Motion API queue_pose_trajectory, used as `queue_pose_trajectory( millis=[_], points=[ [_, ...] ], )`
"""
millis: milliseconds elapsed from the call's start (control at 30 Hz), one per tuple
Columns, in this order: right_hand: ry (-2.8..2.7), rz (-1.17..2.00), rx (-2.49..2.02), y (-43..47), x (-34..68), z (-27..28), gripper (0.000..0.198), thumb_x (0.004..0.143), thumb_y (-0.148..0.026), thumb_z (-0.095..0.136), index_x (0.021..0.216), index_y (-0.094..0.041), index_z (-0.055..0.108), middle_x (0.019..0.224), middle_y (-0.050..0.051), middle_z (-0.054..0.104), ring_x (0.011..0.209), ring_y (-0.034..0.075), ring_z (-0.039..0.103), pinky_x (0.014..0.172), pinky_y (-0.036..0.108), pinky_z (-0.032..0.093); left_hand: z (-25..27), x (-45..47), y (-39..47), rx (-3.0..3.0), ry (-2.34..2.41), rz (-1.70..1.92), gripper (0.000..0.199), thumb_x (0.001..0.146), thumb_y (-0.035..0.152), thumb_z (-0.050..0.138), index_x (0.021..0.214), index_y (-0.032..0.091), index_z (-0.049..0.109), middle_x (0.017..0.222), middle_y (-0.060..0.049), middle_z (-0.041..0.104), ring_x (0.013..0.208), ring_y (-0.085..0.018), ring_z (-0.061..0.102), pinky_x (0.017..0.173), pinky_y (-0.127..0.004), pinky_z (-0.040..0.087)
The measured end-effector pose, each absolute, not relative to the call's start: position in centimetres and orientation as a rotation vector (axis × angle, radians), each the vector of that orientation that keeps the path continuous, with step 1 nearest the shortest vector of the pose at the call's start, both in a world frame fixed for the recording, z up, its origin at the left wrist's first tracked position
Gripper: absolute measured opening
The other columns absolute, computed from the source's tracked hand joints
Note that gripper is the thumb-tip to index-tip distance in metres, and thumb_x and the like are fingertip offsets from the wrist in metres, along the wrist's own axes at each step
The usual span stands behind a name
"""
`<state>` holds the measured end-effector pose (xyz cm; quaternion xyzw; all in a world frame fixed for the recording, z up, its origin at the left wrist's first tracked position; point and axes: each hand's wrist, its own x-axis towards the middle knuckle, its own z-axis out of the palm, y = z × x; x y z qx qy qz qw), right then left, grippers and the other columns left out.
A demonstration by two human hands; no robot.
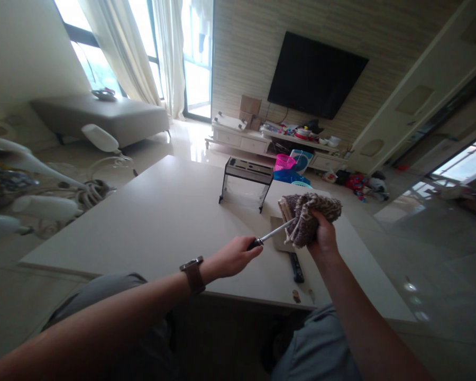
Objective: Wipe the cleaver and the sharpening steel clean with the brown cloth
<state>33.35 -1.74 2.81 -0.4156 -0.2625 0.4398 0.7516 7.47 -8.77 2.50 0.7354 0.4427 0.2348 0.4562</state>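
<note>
My left hand (pixel 238 256) is closed round the black handle of a sharpening steel (pixel 275 232), whose grey rod points up and to the right. The rod's far end disappears into a folded brown and cream cloth (pixel 315 211). My right hand (pixel 324 235) grips that cloth from its right and lower side, so the tip of the rod is hidden. Beneath the cloth a cleaver (pixel 296 267) lies flat on the white table (pixel 162 211), its black handle toward me and its blade partly covered from view. A knife block (pixel 248 174) with slots on top and a see-through front stands farther back.
Two small items, one of them a dark and yellow piece (pixel 296 296), lie near the table's front edge. Beyond the table are a pink basket (pixel 284 161), a low TV cabinet (pixel 238 138) and a grey bench (pixel 115 116). White lamp parts (pixel 47 207) crowd the left side.
</note>
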Motion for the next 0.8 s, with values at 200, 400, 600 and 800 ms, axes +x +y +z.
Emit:
queue_pose_trajectory(
  millis=[200,400,600,800],
  points=[
    [-0.497,0.976,-0.953,-1.87,32.72,2.95,0.045,0.060,-0.020,0.087,0.102,-0.015,0.072,0.092,0.004,0.080,0.080,0.021,0.075,0.070,0.034,0.066,2.32,7.28,-8.84,1.809,1.113,0.575,0.039,0.094,0.055,0.049,0.080,0.019,0.057,0.073,0.000,0.057,0.064,-0.015,0.045,0.057,-0.029,0.031],
    [-0.525,1.012,-0.932,-1.95,32.69,2.77,0.044,0.063,-0.023,0.085,0.104,-0.015,0.071,0.093,0.004,0.080,0.079,0.022,0.076,0.071,0.037,0.066,2.42,7.34,-8.86,1.840,1.116,0.582,0.037,0.094,0.051,0.049,0.080,0.018,0.058,0.072,0.000,0.057,0.063,-0.015,0.045,0.057,-0.029,0.030],
    [-0.533,1.049,-0.930,-1.99,32.60,2.47,0.043,0.064,-0.024,0.085,0.104,-0.015,0.071,0.091,0.004,0.080,0.078,0.022,0.076,0.072,0.038,0.066,2.17,7.39,-9.01,1.889,1.172,0.572,0.028,0.091,0.044,0.054,0.080,0.019,0.059,0.075,-0.002,0.062,0.063,-0.016,0.048,0.056,-0.029,0.030],
    [-0.563,1.036,-0.909,-2.06,32.52,2.59,0.040,0.065,-0.024,0.082,0.103,-0.016,0.071,0.088,0.002,0.079,0.080,0.022,0.076,0.077,0.037,0.065,2.23,7.32,-9.09,1.931,1.165,0.584,0.024,0.091,0.039,0.054,0.077,0.020,0.057,0.073,-0.002,0.061,0.061,-0.016,0.047,0.056,-0.029,0.030]
  ],
)
